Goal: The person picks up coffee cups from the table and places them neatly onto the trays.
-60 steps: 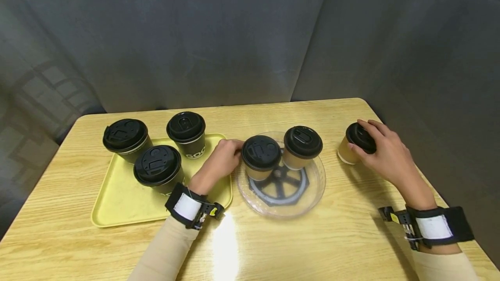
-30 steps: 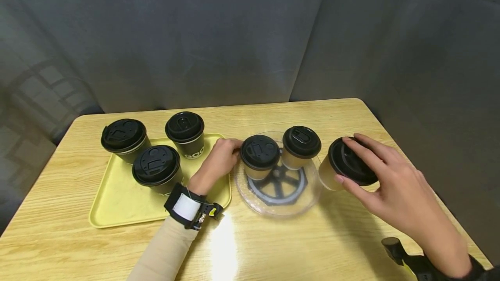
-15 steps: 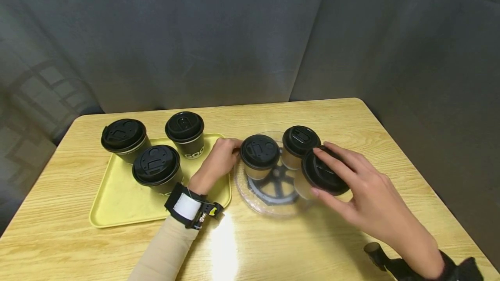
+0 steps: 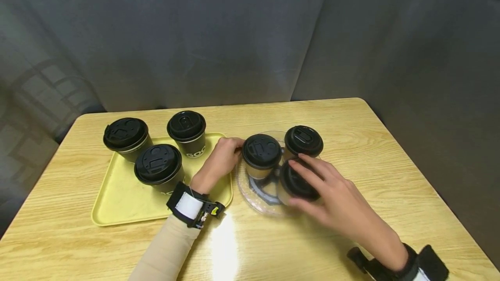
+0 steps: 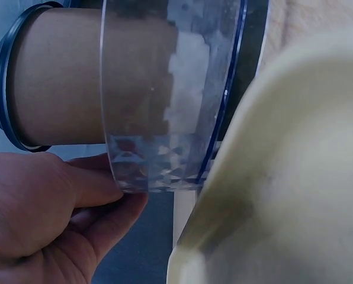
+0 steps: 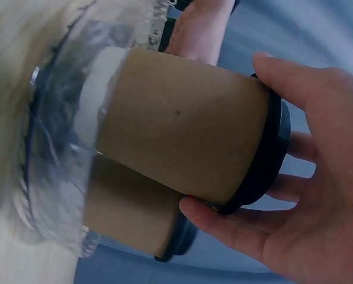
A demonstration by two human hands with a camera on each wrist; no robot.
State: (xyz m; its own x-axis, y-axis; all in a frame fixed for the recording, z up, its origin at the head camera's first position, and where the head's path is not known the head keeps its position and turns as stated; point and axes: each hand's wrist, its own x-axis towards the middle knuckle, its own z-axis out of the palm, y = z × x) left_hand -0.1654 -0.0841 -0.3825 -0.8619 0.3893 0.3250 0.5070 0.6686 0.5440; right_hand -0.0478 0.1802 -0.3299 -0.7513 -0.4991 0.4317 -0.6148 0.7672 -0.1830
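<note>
My left hand (image 4: 220,161) pinches the rim of a clear round plastic container (image 4: 250,196) between thumb and fingers; the left wrist view shows the container's faceted wall (image 5: 147,163) there. My right hand (image 4: 336,196) grips a brown paper cup (image 6: 188,124) around its black lid (image 4: 294,183), over the container's front right. In the right wrist view its base overlaps the container wall; whether it touches the bottom, I cannot tell. Two more lidded brown cups stand in the container, one at the left (image 4: 261,153) and one at the back (image 4: 303,141).
Left of the container lies a yellow tray (image 4: 125,203). On it are three dark lidded cups: a back-left cup (image 4: 126,138), a front cup (image 4: 158,166) and a back-right cup (image 4: 187,131). A grey curtain (image 4: 203,38) hangs behind the wooden table (image 4: 390,164).
My right hand lifts the cup from the table's right side and carries it left to the container, beside the other two cups. The left hand stays on the container's rim.
</note>
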